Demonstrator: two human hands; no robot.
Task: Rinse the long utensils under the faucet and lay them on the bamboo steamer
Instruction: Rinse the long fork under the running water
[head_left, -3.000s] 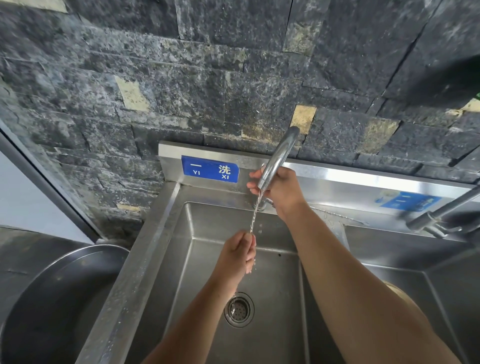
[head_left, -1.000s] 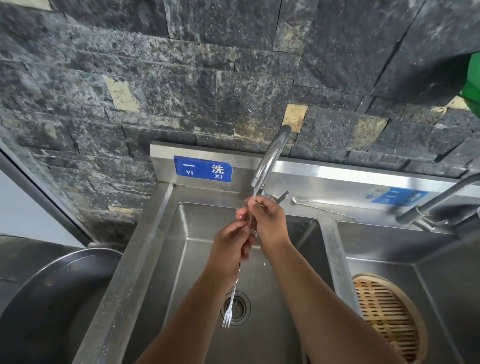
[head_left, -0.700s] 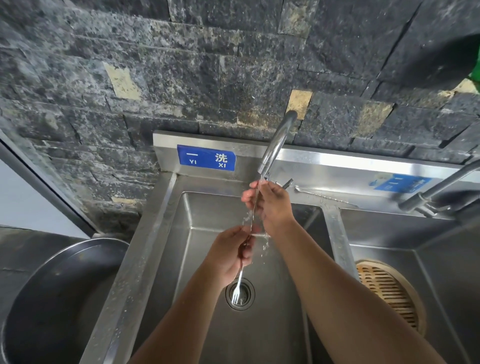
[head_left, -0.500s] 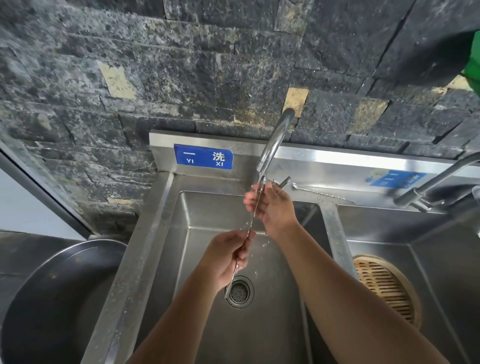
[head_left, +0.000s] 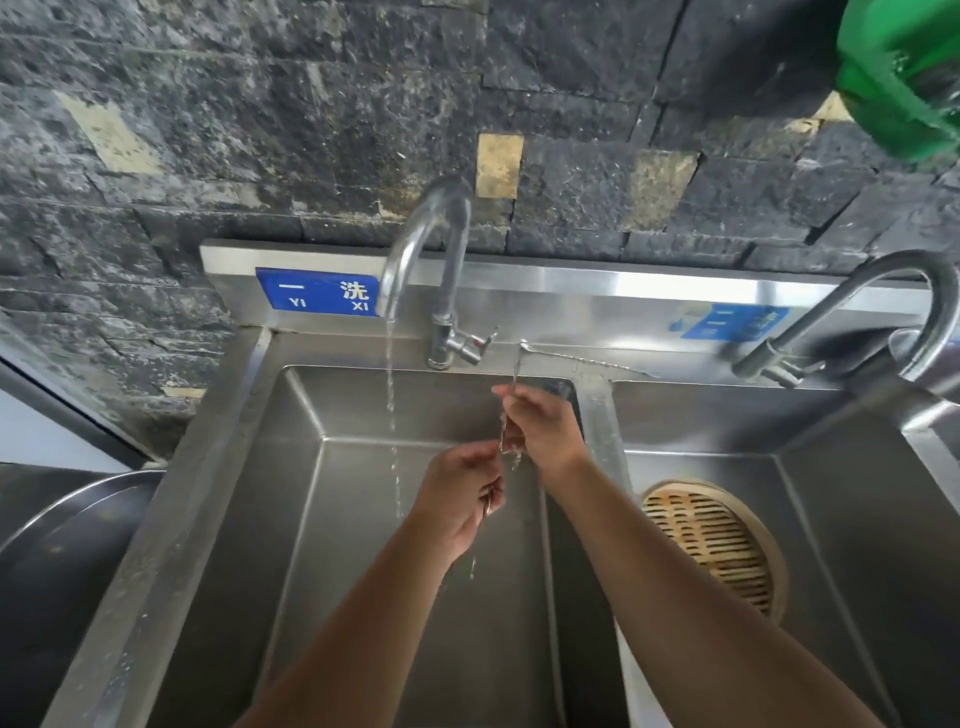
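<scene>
Pinching the long utensil (head_left: 502, 436) upright in left hand (head_left: 462, 499) and right hand (head_left: 540, 431), just right of the stream from the faucet (head_left: 415, 249), seemingly finishing its rinse and not yet laying anything on the bamboo steamer (head_left: 717, 545).

utensil (head_left: 502, 428): thin metal, near upright, left basin | 2nd utensil (head_left: 582, 361): flat on ledge | steamer (head_left: 711, 545): right basin

Rough dark stone-block wall (head_left: 311, 130) with pale patches, above a stainless backsplash (head_left: 597, 283) bearing a blue sign (head_left: 317, 291) — large steel basin (head_left: 62, 545) lower left, green object (head_left: 904, 67) upper right.
</scene>
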